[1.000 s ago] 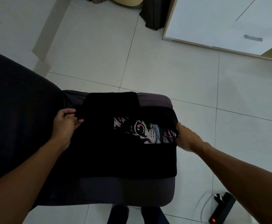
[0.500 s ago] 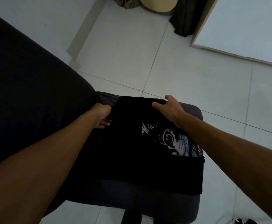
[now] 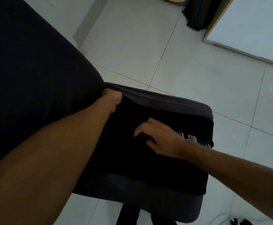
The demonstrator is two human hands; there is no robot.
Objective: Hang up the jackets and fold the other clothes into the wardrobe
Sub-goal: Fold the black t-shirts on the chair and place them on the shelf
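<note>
One black T-shirt (image 3: 132, 159), folded, lying flat on the seat of one dark grey chair (image 3: 173, 207); a small strip of its printed graphic (image 3: 192, 138), pink and white, shows at the right edge of the fold.

Two bare hands, both on the garment.
- Left hand (image 3: 112, 99): at the far left corner of the shirt, where seat meets backrest; fingers tucked out of sight against the cloth, so whether it is clutching the fabric or only resting there cannot be told.
- Right hand (image 3: 158, 137): on top of the shirt near its middle, fingers (image 3: 139, 130) spread and bent, tips pressing into the cloth; grasping nothing, as far as the view shows.

One chair backrest (image 3: 27, 78), black, filling the left of the view.

One tiled floor (image 3: 189, 70), pale, with dark grout lines.

One white wardrobe door (image 3: 254, 26) with light wood edging, upper right. One dark cloth item (image 3: 197, 13) beside it on the floor; kind not identifiable.

One white cable (image 3: 220, 216), lower right corner.
</note>
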